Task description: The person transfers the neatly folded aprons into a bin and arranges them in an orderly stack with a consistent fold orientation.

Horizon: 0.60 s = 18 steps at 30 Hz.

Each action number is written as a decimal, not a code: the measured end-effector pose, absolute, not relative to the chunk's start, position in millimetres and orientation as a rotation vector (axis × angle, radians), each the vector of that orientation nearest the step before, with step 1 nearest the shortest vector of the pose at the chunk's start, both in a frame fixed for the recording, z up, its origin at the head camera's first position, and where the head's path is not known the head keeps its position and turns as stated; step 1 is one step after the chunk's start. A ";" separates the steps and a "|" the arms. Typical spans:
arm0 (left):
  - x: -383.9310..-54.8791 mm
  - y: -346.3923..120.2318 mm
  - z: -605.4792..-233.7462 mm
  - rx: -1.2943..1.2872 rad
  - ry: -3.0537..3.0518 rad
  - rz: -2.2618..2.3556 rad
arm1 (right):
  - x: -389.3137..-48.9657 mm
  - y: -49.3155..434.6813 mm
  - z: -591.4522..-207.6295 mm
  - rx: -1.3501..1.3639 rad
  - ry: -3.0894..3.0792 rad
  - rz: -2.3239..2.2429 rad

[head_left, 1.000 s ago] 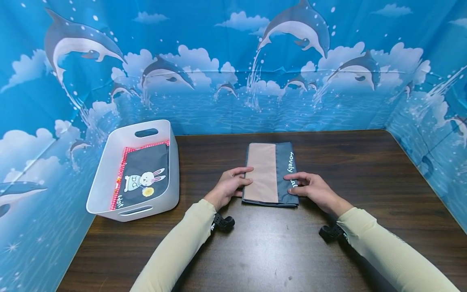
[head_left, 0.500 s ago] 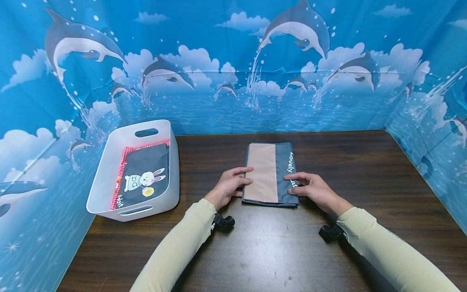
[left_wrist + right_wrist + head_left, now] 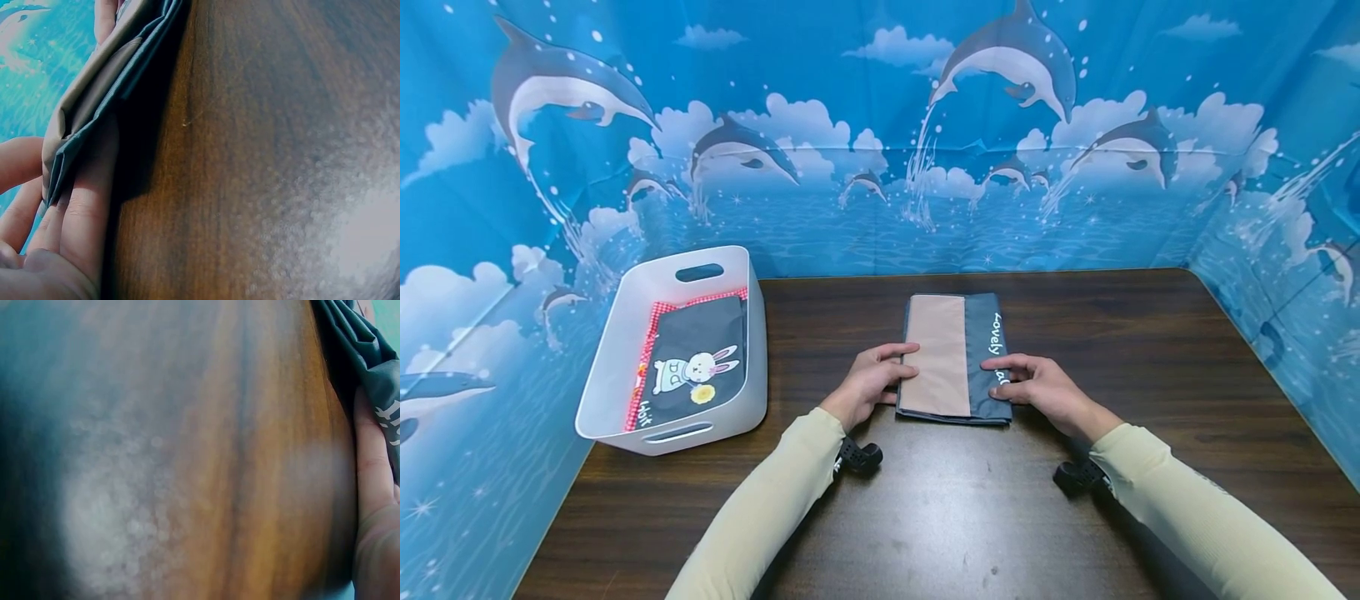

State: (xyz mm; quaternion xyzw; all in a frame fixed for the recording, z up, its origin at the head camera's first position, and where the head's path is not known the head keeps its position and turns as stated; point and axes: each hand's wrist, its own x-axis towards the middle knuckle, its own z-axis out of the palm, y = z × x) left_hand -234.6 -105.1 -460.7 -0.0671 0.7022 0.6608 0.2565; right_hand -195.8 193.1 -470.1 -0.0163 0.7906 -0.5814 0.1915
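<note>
A folded grey cloth [image 3: 934,354] with a wide beige panel and white lettering lies near the middle of the table. My left hand [image 3: 874,379] pinches its left edge, some fingers on top and others underneath. In the left wrist view, the stacked layers of the folded cloth [image 3: 94,94] show between the fingers [image 3: 90,212]. On the opposite side, my right hand [image 3: 1048,390] pinches the right edge, covering part of the lettering. A finger [image 3: 373,462] reaches under the cloth [image 3: 378,378] in the right wrist view, where most of that hand is cut off.
At the left of the dark wooden table [image 3: 940,517] stands a white plastic bin [image 3: 598,400] with handle slots. Inside it lies a folded grey cloth with a rabbit print [image 3: 696,333] and red checked edging. A blue dolphin-print curtain [image 3: 820,217] surrounds the table's back and sides.
</note>
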 end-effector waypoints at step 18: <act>-235.1 -106.0 -456.0 -0.184 1.883 1.796 | -197.6 192.4 -464.1 -0.013 2.202 -1.598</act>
